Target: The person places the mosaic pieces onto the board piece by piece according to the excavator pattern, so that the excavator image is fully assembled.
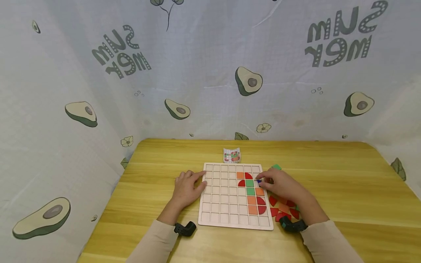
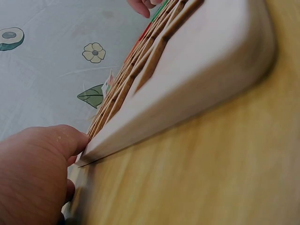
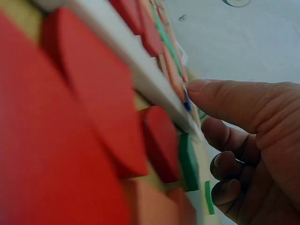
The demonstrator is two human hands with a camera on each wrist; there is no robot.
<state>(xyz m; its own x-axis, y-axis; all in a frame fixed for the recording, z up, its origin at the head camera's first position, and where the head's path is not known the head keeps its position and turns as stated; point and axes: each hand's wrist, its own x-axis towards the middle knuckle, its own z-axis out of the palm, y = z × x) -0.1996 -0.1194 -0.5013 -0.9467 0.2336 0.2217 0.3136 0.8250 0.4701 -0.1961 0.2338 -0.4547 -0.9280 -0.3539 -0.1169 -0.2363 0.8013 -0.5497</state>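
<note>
A white square grid board [image 1: 223, 221] lies on the table with orange squares, green squares and red quarter-circle pieces in cells on its right half. My left hand [image 1: 185, 190] touches the board's left edge, index finger and thumb spread apart, also seen in the left wrist view. Over the rightmost column, my right hand [image 1: 284, 186] pinches a small blue piece [image 1: 259, 181] between thumb and index finger. In the right wrist view the thumb tip is against the blue piece [image 3: 187, 101], its other fingers curled beneath. Most of the blue piece's outline is hidden.
Loose red [image 1: 272, 200], orange [image 1: 284, 208] and green pieces lie right of the board, partly under my right forearm. A green piece [image 1: 276, 167] sits beyond the right hand. A small patterned card [image 1: 231, 155] stands behind the board, before a printed curtain [image 1: 210, 120].
</note>
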